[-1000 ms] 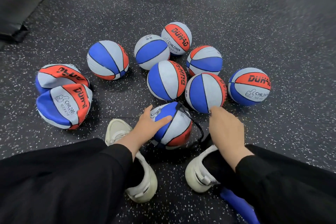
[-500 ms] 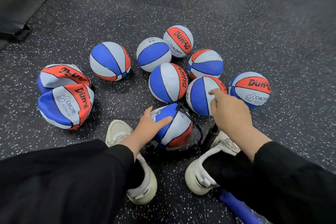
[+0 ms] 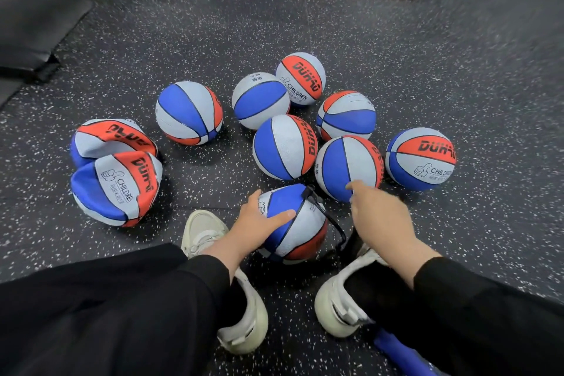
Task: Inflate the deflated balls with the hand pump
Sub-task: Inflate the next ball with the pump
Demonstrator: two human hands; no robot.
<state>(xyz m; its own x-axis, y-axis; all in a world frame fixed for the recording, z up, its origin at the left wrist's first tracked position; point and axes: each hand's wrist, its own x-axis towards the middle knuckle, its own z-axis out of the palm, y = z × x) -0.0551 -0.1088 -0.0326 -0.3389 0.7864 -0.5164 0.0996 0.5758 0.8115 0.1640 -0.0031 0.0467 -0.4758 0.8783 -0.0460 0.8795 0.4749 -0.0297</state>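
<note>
Dark speckled rubber floor (image 3: 396, 76) — cluster of round blue, white and orange rubber balls (image 3: 285, 146) ahead, two collapsed deflated balls of same colours (image 3: 114, 186) off to left, waiting

Ball on pump, part-filled blue-white-orange one (image 3: 300, 223), sits between white shoes (image 3: 244, 308); black hose (image 3: 331, 223) plugged into its top

Left hand (image 3: 259, 223) cups that ball, fingers spread and curved on it, thumb too

Right hand (image 3: 375, 214): finger touches neighbouring round ball (image 3: 348, 166), rest of fingers hidden, closure unclear

Blue pump body (image 3: 396, 351) low right, by shoe

Advice: keep ball pinned, hose unkinked, right hand to pump handle, strokes straight and full
</note>
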